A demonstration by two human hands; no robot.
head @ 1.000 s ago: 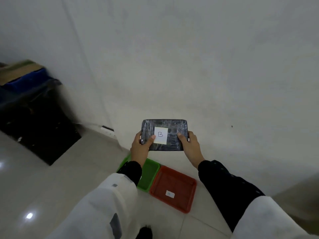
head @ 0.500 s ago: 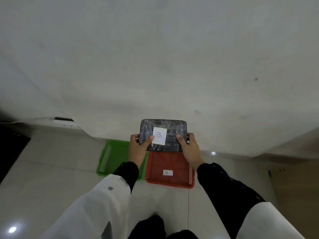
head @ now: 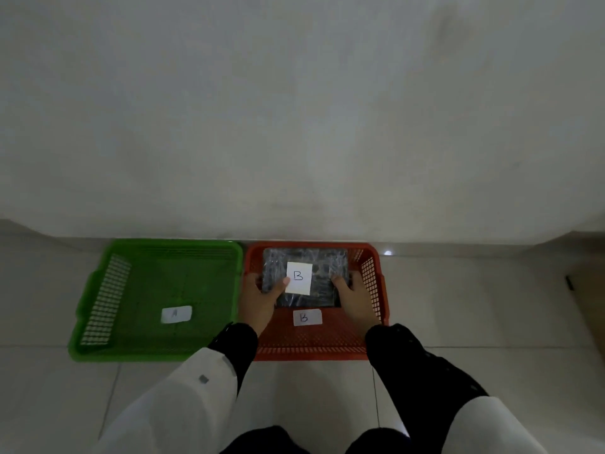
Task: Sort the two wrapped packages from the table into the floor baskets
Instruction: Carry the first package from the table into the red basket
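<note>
Both hands, left hand [head: 260, 301] and right hand [head: 355, 299], clasped the package [head: 324, 273] by its short ends at frame centre; its wrap looked slippery, the body stiff.

A dark, plastic-wrapped package [head: 306, 276] with a white "B" label sits flat inside the red basket [head: 371, 283]. The green basket [head: 104, 290], tagged "A", stands touching its left side.

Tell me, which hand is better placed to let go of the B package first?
Neither clearly: left hand and right hand grip opposite ends of the package, low inside the red basket.
</note>
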